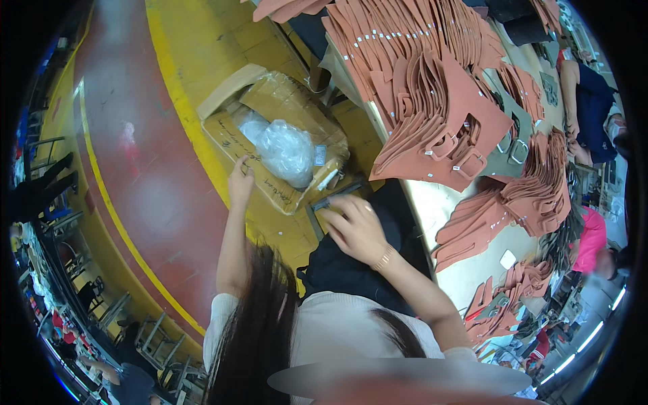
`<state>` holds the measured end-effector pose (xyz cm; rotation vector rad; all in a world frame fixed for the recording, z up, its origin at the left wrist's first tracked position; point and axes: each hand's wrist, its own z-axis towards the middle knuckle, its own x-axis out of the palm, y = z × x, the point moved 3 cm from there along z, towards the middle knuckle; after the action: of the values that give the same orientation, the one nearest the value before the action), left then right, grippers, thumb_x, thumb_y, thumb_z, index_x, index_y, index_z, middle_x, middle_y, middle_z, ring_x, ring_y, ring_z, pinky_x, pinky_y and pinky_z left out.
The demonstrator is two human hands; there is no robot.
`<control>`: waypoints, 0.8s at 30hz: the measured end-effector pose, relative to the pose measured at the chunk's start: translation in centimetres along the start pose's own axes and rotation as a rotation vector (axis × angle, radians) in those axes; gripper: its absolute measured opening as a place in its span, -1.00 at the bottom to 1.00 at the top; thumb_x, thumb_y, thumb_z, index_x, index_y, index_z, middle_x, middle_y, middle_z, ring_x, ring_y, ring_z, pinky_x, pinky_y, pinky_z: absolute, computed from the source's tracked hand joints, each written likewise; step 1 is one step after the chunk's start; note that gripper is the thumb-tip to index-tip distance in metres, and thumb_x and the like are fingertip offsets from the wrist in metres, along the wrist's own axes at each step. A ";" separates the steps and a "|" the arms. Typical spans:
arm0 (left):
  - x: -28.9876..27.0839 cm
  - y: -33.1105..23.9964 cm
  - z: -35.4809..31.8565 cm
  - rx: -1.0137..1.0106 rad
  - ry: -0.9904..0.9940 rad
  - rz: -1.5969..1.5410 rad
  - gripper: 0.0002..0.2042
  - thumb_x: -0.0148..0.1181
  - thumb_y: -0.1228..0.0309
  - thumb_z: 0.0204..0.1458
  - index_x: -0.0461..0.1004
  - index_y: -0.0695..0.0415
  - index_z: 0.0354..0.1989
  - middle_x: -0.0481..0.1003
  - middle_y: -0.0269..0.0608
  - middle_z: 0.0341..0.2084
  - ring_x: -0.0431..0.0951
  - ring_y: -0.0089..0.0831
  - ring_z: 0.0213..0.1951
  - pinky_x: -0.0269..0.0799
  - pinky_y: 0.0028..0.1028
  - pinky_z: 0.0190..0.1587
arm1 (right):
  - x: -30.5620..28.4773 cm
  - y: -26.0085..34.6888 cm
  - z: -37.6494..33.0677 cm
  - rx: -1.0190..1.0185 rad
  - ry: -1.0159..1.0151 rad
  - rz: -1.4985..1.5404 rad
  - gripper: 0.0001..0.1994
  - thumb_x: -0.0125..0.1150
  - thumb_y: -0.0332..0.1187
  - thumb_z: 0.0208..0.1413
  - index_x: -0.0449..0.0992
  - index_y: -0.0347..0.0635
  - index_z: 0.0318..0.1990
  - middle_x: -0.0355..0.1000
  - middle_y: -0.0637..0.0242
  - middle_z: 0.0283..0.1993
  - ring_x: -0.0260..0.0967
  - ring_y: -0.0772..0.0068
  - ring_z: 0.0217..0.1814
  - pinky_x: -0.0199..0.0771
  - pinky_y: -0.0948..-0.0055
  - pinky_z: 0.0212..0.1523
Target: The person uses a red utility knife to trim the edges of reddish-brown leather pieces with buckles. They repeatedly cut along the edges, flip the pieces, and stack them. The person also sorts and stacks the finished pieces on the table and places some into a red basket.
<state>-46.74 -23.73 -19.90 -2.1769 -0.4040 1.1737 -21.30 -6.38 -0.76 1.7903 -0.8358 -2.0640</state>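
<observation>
My left hand (pixel 241 182) is beside the near left side of an open cardboard box (pixel 273 189), fingers loosely bent and apart, with nothing visible in it. Inside the box lies a bundle of clear plastic bags (pixel 287 154). My right hand (pixel 356 228) is to the right of the box, over black cloth on my lap (pixel 398 246). Its fingers are bent and apart, with the fingertips next to a small dark grey piece (pixel 321 204). Whether they touch that piece is hard to make out.
To my right, a pale table (pixel 432 202) carries stacks of salmon-coloured leather pieces with buckles (pixel 439 128) and some grey-green ones (pixel 518 135). A metal stool frame (pixel 314 223) stands by the box. Other people work beyond the table; a red walkway (pixel 155 169) runs to my left.
</observation>
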 end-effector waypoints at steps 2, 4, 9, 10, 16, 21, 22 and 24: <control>-1.1 -0.8 -2.4 -0.052 0.018 -0.034 -0.58 0.10 0.48 0.01 0.36 0.07 0.12 0.51 0.15 -0.15 0.52 0.03 -0.11 0.39 -0.20 -0.03 | 3.8 -0.5 3.6 0.099 -0.021 -0.083 -0.55 0.30 -0.28 -0.07 0.43 0.07 0.06 0.20 0.19 0.24 0.12 0.02 0.28 0.26 0.01 0.15; -2.6 -2.5 -5.0 0.084 -0.047 0.038 -0.56 0.07 0.52 0.04 0.31 0.06 0.15 0.50 0.09 -0.13 0.52 -0.14 -0.10 0.40 -0.33 -0.01 | 7.3 -1.4 5.7 0.090 0.088 -0.153 -0.54 0.24 -0.26 -0.01 0.40 0.12 0.11 0.12 0.24 0.32 -0.01 0.03 0.38 0.18 -0.09 0.21; -5.3 -6.1 -10.6 0.144 -0.046 -0.110 -0.53 0.02 0.63 0.02 0.27 0.12 0.17 0.42 0.08 0.01 0.44 -0.13 0.04 0.29 -0.33 0.09 | 15.4 -2.1 7.5 -0.160 0.321 -0.414 -0.60 0.03 -0.22 0.14 0.37 0.11 0.16 0.04 0.36 0.39 -0.19 0.01 0.49 -0.03 -0.21 0.31; -5.6 -6.3 -11.6 0.110 -0.013 -0.202 -0.53 0.01 0.65 0.03 0.26 0.13 0.18 0.41 0.06 0.02 0.42 -0.18 0.06 0.26 -0.36 0.12 | 16.8 -2.9 7.7 -0.106 0.447 -0.552 -0.60 -0.01 -0.21 0.15 0.35 0.10 0.17 0.06 0.36 0.37 -0.18 0.03 0.48 -0.06 -0.21 0.31; -4.6 -5.1 -11.3 0.177 0.049 -0.372 -0.49 -0.02 0.73 0.02 0.22 0.17 0.21 0.32 0.01 0.12 0.33 -0.24 0.15 0.18 -0.39 0.20 | 15.4 -4.3 7.9 -0.015 0.380 -0.648 -0.61 -0.07 -0.22 0.19 0.31 0.15 0.19 0.17 0.35 0.25 -0.11 0.05 0.43 -0.14 -0.29 0.29; -2.5 -0.1 -5.3 0.100 0.044 -0.408 -0.33 -0.02 0.72 -0.02 -0.01 0.13 0.33 0.16 0.08 0.24 0.23 -0.18 0.24 0.14 -0.36 0.25 | 6.6 0.2 5.4 -0.101 0.017 -0.008 -0.59 0.24 -0.24 0.00 0.38 0.08 0.06 0.16 0.22 0.25 -0.02 -0.04 0.38 -0.07 -0.22 0.29; -1.9 1.0 -4.0 0.110 0.020 -0.440 -0.29 -0.03 0.72 -0.02 -0.06 0.12 0.36 0.12 0.09 0.27 0.21 -0.17 0.26 0.13 -0.36 0.26 | 4.9 0.5 4.5 -0.031 0.010 0.045 -0.57 0.29 -0.25 -0.05 0.39 0.05 0.03 0.17 0.19 0.25 0.01 -0.06 0.36 -0.02 -0.16 0.30; -0.5 3.0 -1.0 0.095 -0.045 -0.337 -0.21 -0.03 0.72 -0.03 -0.21 0.08 0.39 0.03 0.10 0.32 0.16 -0.14 0.30 0.11 -0.35 0.27 | 2.1 -0.1 2.5 0.093 0.011 0.170 -0.57 0.32 -0.29 -0.09 0.40 -0.01 0.00 0.18 0.13 0.23 0.09 -0.07 0.30 0.10 -0.01 0.27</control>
<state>-46.26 -26.60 -21.16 -1.9120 -0.6895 1.0318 -24.11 -6.86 -2.34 1.7105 -1.0580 -1.9350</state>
